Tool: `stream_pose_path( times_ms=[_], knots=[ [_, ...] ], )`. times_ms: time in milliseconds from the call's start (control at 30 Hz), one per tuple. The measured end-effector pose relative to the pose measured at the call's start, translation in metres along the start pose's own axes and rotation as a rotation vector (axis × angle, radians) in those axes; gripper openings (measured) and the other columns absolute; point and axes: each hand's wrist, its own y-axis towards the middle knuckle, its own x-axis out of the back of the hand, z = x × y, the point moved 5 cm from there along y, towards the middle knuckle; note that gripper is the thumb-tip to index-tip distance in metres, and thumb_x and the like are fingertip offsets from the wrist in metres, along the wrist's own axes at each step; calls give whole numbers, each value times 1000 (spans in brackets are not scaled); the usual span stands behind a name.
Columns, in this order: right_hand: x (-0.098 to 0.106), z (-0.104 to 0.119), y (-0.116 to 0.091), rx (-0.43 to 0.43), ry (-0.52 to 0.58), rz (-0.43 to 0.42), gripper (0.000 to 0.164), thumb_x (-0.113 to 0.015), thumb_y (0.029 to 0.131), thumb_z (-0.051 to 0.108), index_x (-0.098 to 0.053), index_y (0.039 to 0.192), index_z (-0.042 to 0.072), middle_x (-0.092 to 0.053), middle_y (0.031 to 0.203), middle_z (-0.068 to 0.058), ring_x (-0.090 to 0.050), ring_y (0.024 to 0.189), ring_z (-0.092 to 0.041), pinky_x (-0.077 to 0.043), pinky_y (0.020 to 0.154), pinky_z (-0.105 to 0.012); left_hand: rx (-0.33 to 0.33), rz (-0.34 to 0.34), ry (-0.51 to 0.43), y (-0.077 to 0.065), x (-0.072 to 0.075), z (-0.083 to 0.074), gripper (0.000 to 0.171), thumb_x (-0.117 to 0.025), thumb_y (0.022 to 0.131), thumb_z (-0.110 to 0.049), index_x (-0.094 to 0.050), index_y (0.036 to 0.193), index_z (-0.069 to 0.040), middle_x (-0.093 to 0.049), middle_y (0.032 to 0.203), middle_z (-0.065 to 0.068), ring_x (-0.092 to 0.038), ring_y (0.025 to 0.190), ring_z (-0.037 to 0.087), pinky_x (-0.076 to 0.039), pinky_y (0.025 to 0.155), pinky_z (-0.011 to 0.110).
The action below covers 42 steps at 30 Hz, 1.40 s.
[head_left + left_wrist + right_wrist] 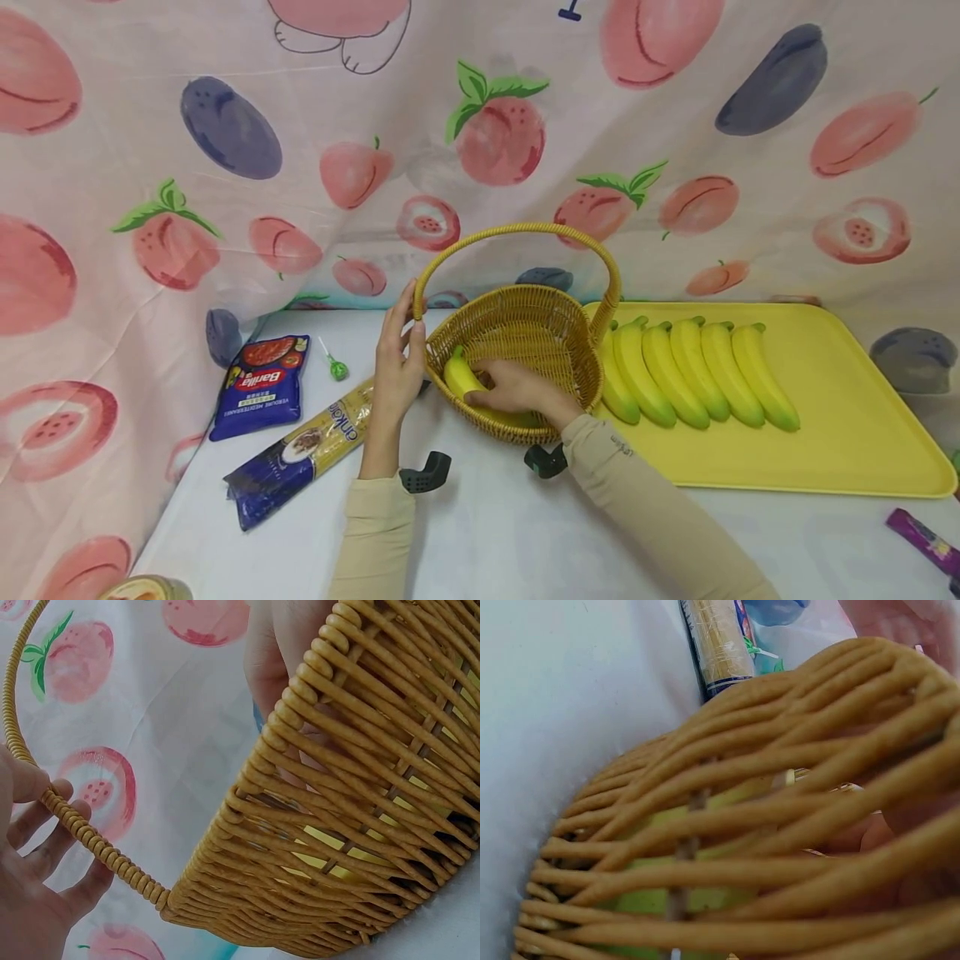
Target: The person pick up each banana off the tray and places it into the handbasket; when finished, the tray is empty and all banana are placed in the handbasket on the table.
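And now a banana (458,377), gripped by the right hand (513,385), is apparently being placed in the wicker basket (534,315), the handle (517,228) pinched by the left hand (400,357), release seemingly needed next.

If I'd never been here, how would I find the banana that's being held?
Find the big yellow tray, then the wicker basket at its left. Look inside, near the basket's left rim. Unlike the bananas lined up on the tray, the held banana is gripped by the right hand.
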Motion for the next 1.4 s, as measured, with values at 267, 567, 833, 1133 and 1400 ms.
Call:
stream_pose_path(
  times_ms=[267, 567, 833, 1133, 1400],
  knots=[
    [6, -5, -7, 0, 74, -39, 51, -57, 94, 32, -49, 136, 4, -63, 112, -9, -57, 95, -16, -47, 84, -33, 4, 4, 4, 0, 0, 0, 47, -41, 99, -2, -35, 146, -7, -49, 123, 27, -48, 122, 35, -43, 97, 54],
    [27, -9, -30, 49, 162, -120, 48, -55, 95, 29, -46, 138, 9, -61, 112, -6, -59, 94, -17, -48, 74, -28, -22, -12, 4, 0, 0, 2, 48, -42, 98, 0, -35, 146, -6, -50, 123, 25, -49, 121, 36, -44, 95, 54],
    [40, -15, -53, 84, 139, -215, 47, -56, 95, 30, -45, 139, 15, -63, 112, -3, -60, 101, -19, -49, 84, -36, -36, -23, 2, 0, -1, 3, 48, -42, 98, 2, -35, 145, -4, -50, 123, 26, -49, 120, 36, -44, 95, 56],
    [49, -22, -75, 132, 184, -302, 45, -55, 95, 31, -44, 138, 21, -61, 114, -2, -60, 101, -17, -50, 82, -34, -34, -34, -3, -1, -1, 2, 49, -42, 97, 2, -35, 145, -4, -51, 126, 24, -49, 122, 36, -42, 97, 56],
    [61, -36, -101, 165, 240, -395, 40, -56, 95, 28, -48, 134, 24, -61, 114, -1, -59, 97, -14, -49, 80, -32, -3, -12, -48, -1, -2, 6, 48, -40, 99, 1, -33, 146, -4, -51, 129, 24, -47, 127, 36, -38, 103, 52]
  ],
)
